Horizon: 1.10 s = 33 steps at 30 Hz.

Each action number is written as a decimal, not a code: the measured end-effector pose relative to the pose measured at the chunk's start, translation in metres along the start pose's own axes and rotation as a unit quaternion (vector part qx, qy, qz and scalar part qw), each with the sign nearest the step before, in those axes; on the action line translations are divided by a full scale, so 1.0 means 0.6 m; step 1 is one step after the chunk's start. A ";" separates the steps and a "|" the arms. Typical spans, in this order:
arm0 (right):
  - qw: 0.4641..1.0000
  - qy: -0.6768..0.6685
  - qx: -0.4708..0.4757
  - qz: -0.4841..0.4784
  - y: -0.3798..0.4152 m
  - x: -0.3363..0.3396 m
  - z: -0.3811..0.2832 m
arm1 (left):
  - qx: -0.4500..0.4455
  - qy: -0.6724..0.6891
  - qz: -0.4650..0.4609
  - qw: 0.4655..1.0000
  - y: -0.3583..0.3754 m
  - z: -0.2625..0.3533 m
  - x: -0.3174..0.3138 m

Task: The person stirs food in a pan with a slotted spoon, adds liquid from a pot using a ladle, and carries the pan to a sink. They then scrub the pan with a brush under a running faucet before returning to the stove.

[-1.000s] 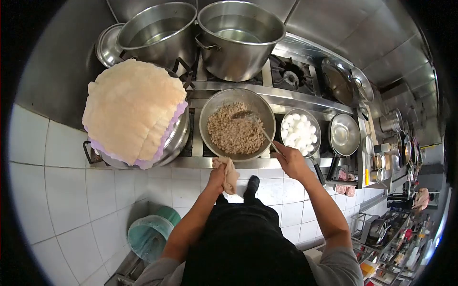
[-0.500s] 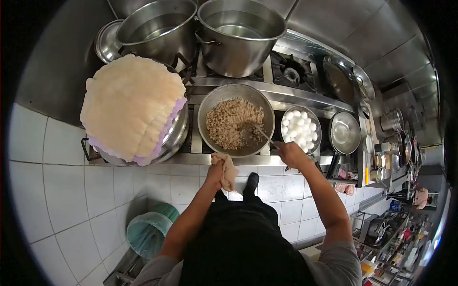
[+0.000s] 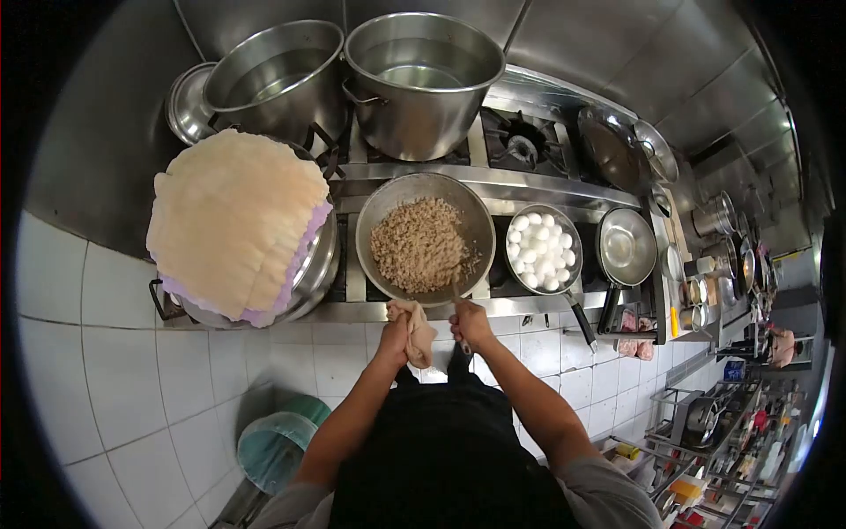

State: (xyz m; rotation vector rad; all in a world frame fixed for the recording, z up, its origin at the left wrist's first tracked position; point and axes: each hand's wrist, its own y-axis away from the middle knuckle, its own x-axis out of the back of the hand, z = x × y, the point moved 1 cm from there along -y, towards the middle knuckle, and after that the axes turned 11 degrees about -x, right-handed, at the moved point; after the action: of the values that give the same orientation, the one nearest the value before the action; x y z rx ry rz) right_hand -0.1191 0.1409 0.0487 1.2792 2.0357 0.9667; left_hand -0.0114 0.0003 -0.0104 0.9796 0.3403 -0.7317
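Note:
A wide metal pan (image 3: 363, 256) on the stove's front row holds crumbly brown ground meat (image 3: 416, 240). My left hand (image 3: 393, 339) is closed around a beige cloth (image 3: 417, 331), pressed against the pan's near edge; a grip on the pan beneath the cloth is hidden. At the near right of the rim, my right hand (image 3: 472, 324) grips a long-handled stirring utensil (image 3: 456, 284). Its lower end sits in the meat, so its shape cannot be made out. To the right stands a frying pan (image 3: 576, 304) of white eggs (image 3: 541, 250).
Stacked flatbread-like rounds (image 3: 233, 216) on purple cloth top a large pot (image 3: 326, 264) at left. Two tall pots (image 3: 423, 119) of clear liquid stand behind. Another frying pan (image 3: 627, 247) lies farther right. A lined green bin (image 3: 273, 445) stands on the floor; a person (image 3: 780, 348) is far right.
My right hand has swung left and toward me with the utensil, from beside the egg pan to the meat pan's near edge. My left hand still holds the cloth there. The view has shifted slightly.

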 end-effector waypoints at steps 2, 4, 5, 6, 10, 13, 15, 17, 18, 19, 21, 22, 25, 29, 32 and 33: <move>0.996 -0.057 -0.021 -0.064 -0.002 0.000 -0.009 | 0.018 -0.010 0.007 1.000 0.004 0.010 -0.004; 0.998 -0.036 -0.019 -0.053 0.021 0.015 -0.032 | 0.032 -0.015 0.016 0.999 0.013 0.020 -0.012; 0.999 -0.010 -0.017 -0.045 0.042 0.021 -0.052 | 0.023 -0.021 0.010 0.999 0.017 0.024 -0.017; 0.998 0.057 0.015 -0.032 0.066 0.026 -0.073 | 0.014 -0.027 0.006 1.000 0.021 0.026 -0.020; 0.973 0.208 0.097 0.024 0.110 0.034 -0.127 | -0.003 -0.004 -0.016 1.000 0.013 0.015 -0.006; 0.867 0.380 0.305 0.103 0.111 0.040 -0.156 | 0.012 -0.022 -0.004 1.000 0.003 0.009 0.001; 0.822 0.424 0.357 0.132 0.030 0.060 -0.188 | -0.008 -0.015 0.010 1.000 0.010 0.017 -0.004; 0.771 0.462 0.405 0.168 -0.035 0.070 -0.181 | 0.009 -0.024 -0.008 1.000 0.000 0.009 0.012; 0.743 0.465 0.451 0.168 -0.057 0.067 -0.173 | 0.023 -0.031 -0.028 0.999 -0.006 0.006 0.016; 0.712 0.468 0.496 0.168 -0.088 0.069 -0.157 | 0.023 -0.033 -0.030 0.999 -0.008 0.004 0.017; 0.673 0.491 0.536 0.137 -0.164 0.064 -0.090 | 0.050 -0.018 -0.012 0.998 -0.012 0.006 0.017; 0.710 0.435 0.541 0.117 -0.131 0.040 -0.081 | 0.051 -0.016 -0.011 0.999 -0.008 0.006 0.015; 0.898 0.377 0.223 0.039 0.048 0.019 -0.160 | 0.029 -0.044 -0.020 0.998 0.004 0.016 0.003; 0.915 0.389 0.104 0.020 0.119 0.036 -0.164 | -0.013 -0.044 -0.006 0.999 0.007 0.013 -0.002; 0.858 0.440 0.264 0.029 0.056 0.043 -0.085 | -0.024 -0.060 -0.007 0.998 0.005 0.009 0.000; 0.821 0.461 0.334 0.048 0.025 0.043 -0.062 | -0.014 -0.047 -0.003 0.999 0.007 0.007 0.002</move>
State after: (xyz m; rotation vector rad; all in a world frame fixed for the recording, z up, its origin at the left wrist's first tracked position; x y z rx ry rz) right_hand -0.1495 0.1585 0.0813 1.3823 3.3180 1.0807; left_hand -0.0078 -0.0020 -0.0060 0.9156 0.2714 -0.7735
